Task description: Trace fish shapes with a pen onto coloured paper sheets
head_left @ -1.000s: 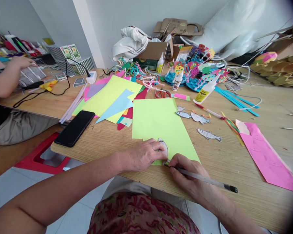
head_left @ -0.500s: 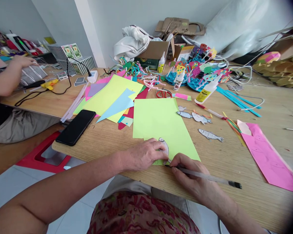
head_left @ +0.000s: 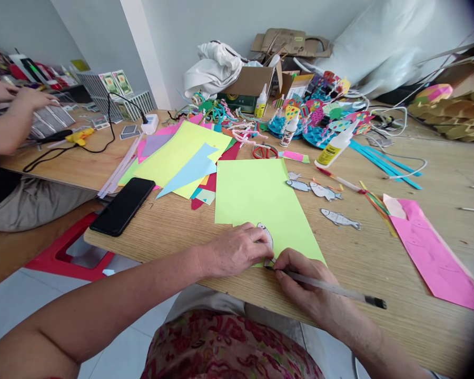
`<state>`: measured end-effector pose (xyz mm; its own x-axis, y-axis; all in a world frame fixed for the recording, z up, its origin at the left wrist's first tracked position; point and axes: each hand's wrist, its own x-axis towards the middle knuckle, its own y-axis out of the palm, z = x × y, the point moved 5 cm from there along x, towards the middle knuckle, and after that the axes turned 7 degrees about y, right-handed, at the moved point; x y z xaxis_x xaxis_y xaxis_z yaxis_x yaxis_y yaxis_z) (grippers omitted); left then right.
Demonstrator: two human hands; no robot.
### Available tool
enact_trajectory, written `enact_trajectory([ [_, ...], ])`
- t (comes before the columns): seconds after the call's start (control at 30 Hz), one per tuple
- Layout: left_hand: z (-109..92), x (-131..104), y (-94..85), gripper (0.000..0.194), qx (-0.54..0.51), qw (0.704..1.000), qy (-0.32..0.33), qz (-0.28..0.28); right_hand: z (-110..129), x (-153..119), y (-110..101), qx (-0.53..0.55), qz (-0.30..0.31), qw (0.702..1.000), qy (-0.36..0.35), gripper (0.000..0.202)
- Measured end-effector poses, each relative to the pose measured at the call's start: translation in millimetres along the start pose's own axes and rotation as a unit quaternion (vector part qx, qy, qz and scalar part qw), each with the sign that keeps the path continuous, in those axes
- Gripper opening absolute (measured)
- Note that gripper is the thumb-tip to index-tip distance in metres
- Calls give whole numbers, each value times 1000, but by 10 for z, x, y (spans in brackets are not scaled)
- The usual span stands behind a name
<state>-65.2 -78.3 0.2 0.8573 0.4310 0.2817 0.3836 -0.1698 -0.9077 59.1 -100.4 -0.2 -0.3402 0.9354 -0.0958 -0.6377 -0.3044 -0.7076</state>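
Note:
A light green sheet of paper (head_left: pixel 256 189) lies at the table's front edge. On its near end rests a white paper fish cutout (head_left: pixel 265 231), partly covered by my left hand (head_left: pixel 240 250), whose bent fingers press it against the sheet. My right hand (head_left: pixel 306 281) is closed around a slim pen (head_left: pixel 334 287) with a clear barrel and dark ends. Its tip touches down beside the fish's tail, close to the left fingertips. More paper fish (head_left: pixel 339 218) lie right of the green sheet.
A black phone (head_left: pixel 122 206) lies left at the edge, near stacked coloured papers (head_left: pixel 174 158). Glue bottles (head_left: pixel 335 145), red-handled scissors (head_left: pixel 265 151) and colourful crafts stand behind. A pink paper piece (head_left: pixel 430 252) is on the right. A co-worker's hands (head_left: pixel 31 100) handle grey pieces far left.
The pen and my right hand have shifted slightly left along the fish's tail. My left hand stays nearly still. At far left, another of the co-worker's hands has come into view.

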Motion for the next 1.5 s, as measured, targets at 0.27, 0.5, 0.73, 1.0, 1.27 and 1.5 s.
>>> enact_trajectory([
  [0.27, 4, 1, 19, 12, 0, 1000, -8, -8, 5, -13, 11, 0, 0, 1000, -12, 13],
  [0.5, 12, -4, 23, 12, -1, 1000, -14, -1, -11, 7, 16, 1, -3, 1000, -12, 11],
  [0.73, 14, -1, 22, 13, 0, 1000, -11, -3, -64, -1, 44, 4, 14, 1000, -14, 11],
  [1.0, 16, -5, 23, 14, 4, 1000, -1, -14, -97, 14, 14, 49, 31, 998, 26, 12],
  [1.27, 16, -5, 8, 13, -4, 1000, 5, -10, -103, 24, 53, 51, 71, 996, 23, 11],
  [1.5, 16, -6, 14, 12, -9, 1000, 10, -12, -31, 34, 29, 35, 75, 996, 21, 10],
])
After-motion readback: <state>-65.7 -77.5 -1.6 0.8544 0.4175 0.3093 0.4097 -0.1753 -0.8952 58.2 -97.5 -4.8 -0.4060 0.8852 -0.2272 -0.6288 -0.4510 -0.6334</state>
